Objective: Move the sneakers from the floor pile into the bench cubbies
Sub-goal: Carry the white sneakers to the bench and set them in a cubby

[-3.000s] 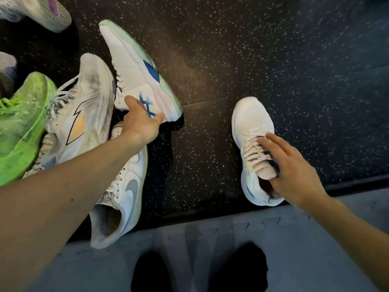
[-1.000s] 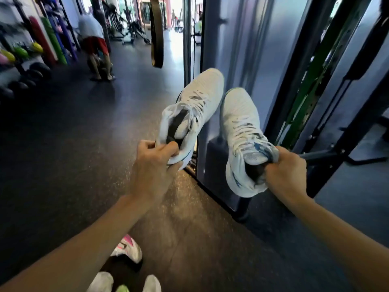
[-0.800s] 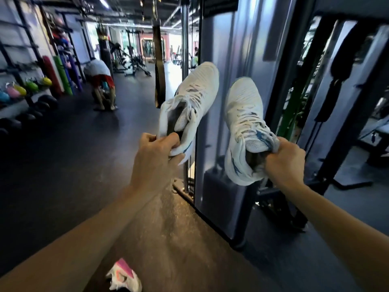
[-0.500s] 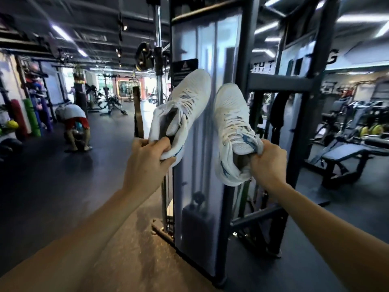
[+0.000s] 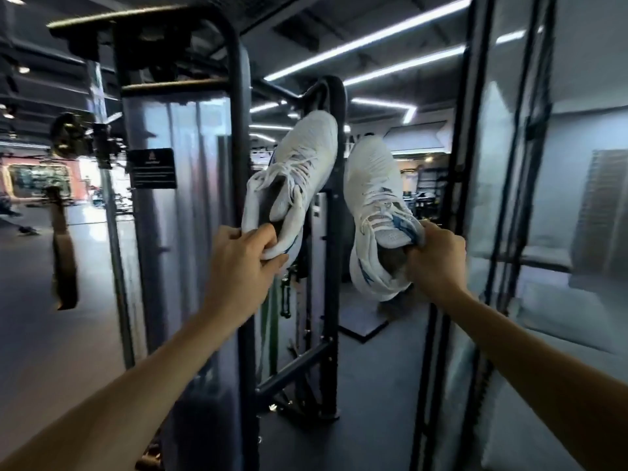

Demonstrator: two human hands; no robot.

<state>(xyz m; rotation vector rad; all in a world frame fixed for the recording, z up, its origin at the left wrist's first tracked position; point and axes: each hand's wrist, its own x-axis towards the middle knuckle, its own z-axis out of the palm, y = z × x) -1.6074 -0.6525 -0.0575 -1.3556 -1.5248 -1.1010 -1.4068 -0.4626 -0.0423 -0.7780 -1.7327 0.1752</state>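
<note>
Sneakers gripped in each raised hand.

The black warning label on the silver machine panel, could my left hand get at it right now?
Probably not as things stand: the left hand has its grip on a white knit sneaker by the heel, so no fingers are free. The way to the black label itself looks open.

A black steel rack stands ahead, a dark placard on its grey panel. A strap hangs at left — ceiling light strips above, dark floor below.
</note>
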